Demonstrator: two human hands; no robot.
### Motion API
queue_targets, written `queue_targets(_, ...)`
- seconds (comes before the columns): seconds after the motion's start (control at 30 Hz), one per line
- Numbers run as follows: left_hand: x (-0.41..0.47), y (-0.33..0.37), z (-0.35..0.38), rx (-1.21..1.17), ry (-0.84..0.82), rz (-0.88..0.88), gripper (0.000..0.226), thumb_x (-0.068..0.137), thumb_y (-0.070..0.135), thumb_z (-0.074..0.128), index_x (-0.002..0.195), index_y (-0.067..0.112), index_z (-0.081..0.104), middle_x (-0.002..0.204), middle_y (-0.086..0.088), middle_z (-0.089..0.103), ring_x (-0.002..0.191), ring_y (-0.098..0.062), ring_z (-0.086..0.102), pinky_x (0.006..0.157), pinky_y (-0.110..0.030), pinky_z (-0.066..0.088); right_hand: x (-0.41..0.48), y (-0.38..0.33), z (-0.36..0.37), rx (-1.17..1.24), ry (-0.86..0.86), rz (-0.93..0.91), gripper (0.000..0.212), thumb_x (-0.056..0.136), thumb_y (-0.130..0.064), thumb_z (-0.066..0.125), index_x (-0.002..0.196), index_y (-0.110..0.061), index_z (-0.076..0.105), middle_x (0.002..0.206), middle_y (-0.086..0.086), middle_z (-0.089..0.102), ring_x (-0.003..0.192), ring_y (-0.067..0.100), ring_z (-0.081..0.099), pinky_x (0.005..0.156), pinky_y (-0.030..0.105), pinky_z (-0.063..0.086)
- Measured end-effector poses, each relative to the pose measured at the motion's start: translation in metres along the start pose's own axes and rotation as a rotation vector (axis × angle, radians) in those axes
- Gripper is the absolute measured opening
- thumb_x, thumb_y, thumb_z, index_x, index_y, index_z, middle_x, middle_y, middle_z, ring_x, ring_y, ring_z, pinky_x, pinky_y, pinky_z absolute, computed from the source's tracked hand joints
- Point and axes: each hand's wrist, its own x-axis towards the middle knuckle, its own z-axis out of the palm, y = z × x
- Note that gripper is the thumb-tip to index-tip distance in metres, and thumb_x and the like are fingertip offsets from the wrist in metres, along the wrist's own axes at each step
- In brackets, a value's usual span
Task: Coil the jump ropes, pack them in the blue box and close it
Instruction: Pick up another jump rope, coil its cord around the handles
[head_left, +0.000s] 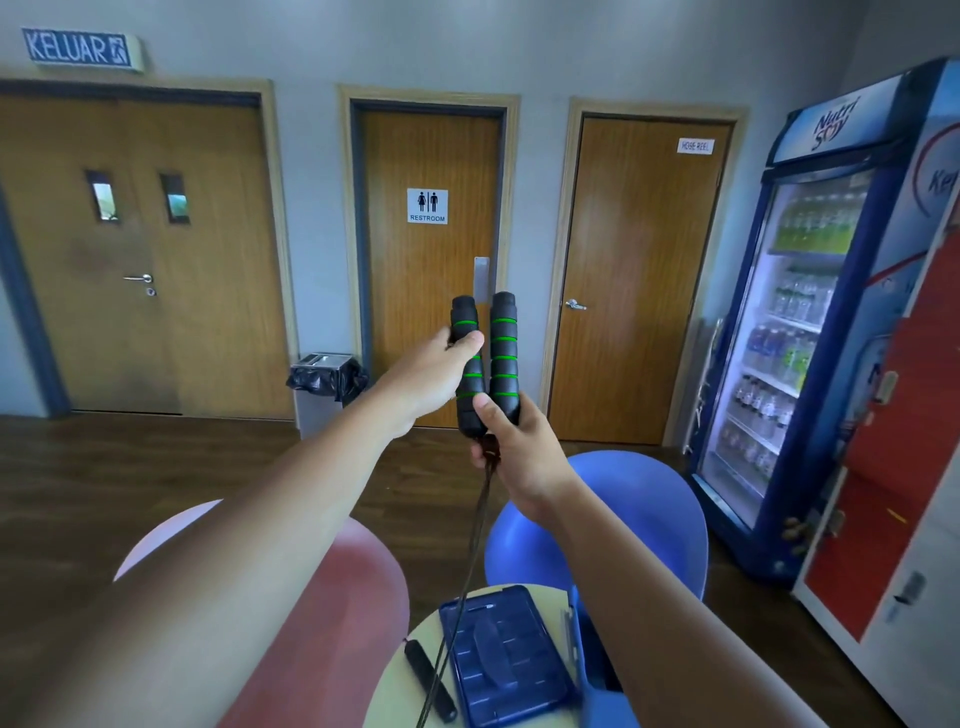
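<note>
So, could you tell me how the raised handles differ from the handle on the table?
The raised handles carry green rings; the table handle is plain black. The raised handles stand upright, gripped by the left hand and right hand; the table handle lies flat, unheld. All are mainly black.

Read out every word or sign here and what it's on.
"KELUAR": exit sign over left doors
"RESTROOM": sign, middle door
"HOSE REEL": label, right door
"Nutri Soy": fridge top
"Ke", cut off: red machine
Bottle labels: too small
</note>
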Motion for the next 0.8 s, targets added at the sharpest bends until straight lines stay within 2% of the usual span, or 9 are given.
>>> queue_targets(0.1, 0.003, -0.006, -0.015, 0.18, -0.063, 0.08, 0.045, 0.106, 0.041, 0.037, 0.148, 0.024, 0.039, 0.144, -0.002, 0.052, 0.13, -0.021, 0.051, 0.114, -0.047, 0.038, 0.004, 0.0, -0.008, -0.004, 0.02, 0.02, 0.037, 0.099, -0.03, 0.061, 0.119, -0.001, 0.051, 0.078, 0.004, 0.06, 0.056, 0.016, 0.049, 0.054, 0.028, 0.043)
queue_targets(0.2, 0.003, -0.011, -0.032, 0.677, 0.081, 0.417, 0.079, 0.098, 0.027, 0.052, 0.161, 0.026, 0.003, 0.165, -0.006, 0.021, 0.149, -0.026, 0.027, 0.117, -0.05, 0.032, 0.008, -0.003, -0.015, -0.045, -0.007, 0.039, 0.035, 0.099, -0.031, 0.06, 0.119, -0.003, 0.051, 0.085, 0.01, 0.057, 0.056, 0.014, 0.048, 0.054, 0.028, 0.041)
queue_targets(0.3, 0.004, -0.015, -0.046, 1.271, -0.011, 0.783, 0.101, 0.085, 0.023, 0.064, 0.161, 0.031, -0.001, 0.169, -0.01, -0.001, 0.155, -0.035, 0.001, 0.123, -0.059, 0.014, 0.011, -0.013, -0.02, -0.082, -0.093, 0.057, 0.04, 0.099, -0.031, 0.061, 0.121, 0.0, 0.049, 0.087, 0.013, 0.054, 0.056, 0.012, 0.047, 0.053, 0.026, 0.039)
queue_targets(0.37, 0.011, -0.017, -0.049, 1.452, -0.009, 0.904, 0.102, 0.082, 0.027, 0.069, 0.161, 0.032, 0.004, 0.169, -0.012, -0.004, 0.155, -0.036, -0.007, 0.124, -0.059, 0.006, 0.013, -0.022, -0.021, -0.136, -0.159, 0.08, 0.039, 0.099, -0.03, 0.061, 0.12, 0.0, 0.05, 0.087, 0.012, 0.055, 0.056, 0.011, 0.046, 0.052, 0.023, 0.038)
queue_targets(0.47, 0.02, -0.01, -0.047, 1.539, 0.003, 0.994, 0.091, 0.082, 0.03, 0.074, 0.158, 0.024, 0.023, 0.169, -0.012, 0.01, 0.155, -0.036, 0.0, 0.125, -0.055, 0.0, 0.012, -0.031, -0.022, -0.273, -0.254, 0.094, 0.024, 0.099, -0.026, 0.061, 0.106, -0.005, 0.054, 0.08, 0.007, 0.055, 0.055, 0.01, 0.046, 0.05, 0.021, 0.037)
queue_targets(0.53, 0.023, -0.004, -0.043, 1.548, -0.068, 0.998, 0.069, 0.088, 0.029, 0.069, 0.149, 0.021, 0.038, 0.157, -0.01, 0.039, 0.152, -0.034, 0.023, 0.126, -0.053, 0.004, 0.013, -0.034, -0.023, -0.301, -0.262, 0.098, 0.022, 0.099, -0.025, 0.062, 0.105, -0.005, 0.055, 0.08, 0.007, 0.057, 0.055, 0.01, 0.047, 0.05, 0.02, 0.037)
queue_targets(0.6, 0.026, 0.0, -0.041, 1.532, -0.09, 0.982, 0.049, 0.091, 0.032, 0.064, 0.136, 0.02, 0.046, 0.13, -0.006, 0.057, 0.13, -0.03, 0.049, 0.125, -0.048, 0.014, 0.016, -0.035, -0.025, -0.274, -0.223, 0.093, 0.03, 0.096, -0.024, 0.066, 0.113, -0.003, 0.054, 0.085, 0.009, 0.059, 0.056, 0.009, 0.047, 0.05, 0.02, 0.039)
queue_targets(0.7, 0.035, 0.003, -0.044, 1.49, -0.04, 0.922, 0.045, 0.088, 0.038, 0.064, 0.125, 0.02, 0.047, 0.114, -0.003, 0.06, 0.107, -0.025, 0.056, 0.106, -0.041, 0.038, 0.019, -0.035, -0.034, -0.305, -0.177, 0.047, 0.041, 0.087, -0.017, 0.077, 0.119, -0.006, 0.054, 0.081, 0.001, 0.058, 0.059, 0.01, 0.05, 0.052, 0.023, 0.042)
queue_targets(0.8, 0.044, 0.003, -0.053, 1.401, -0.051, 0.759, 0.042, 0.083, 0.043, 0.067, 0.116, 0.024, 0.047, 0.1, 0.004, 0.057, 0.095, -0.02, 0.056, 0.087, -0.036, 0.044, 0.018, -0.03, -0.045, -0.444, -0.138, 0.018, 0.035, 0.087, -0.009, 0.076, 0.118, -0.01, 0.058, 0.07, -0.001, 0.055, 0.057, 0.011, 0.051, 0.054, 0.024, 0.045)
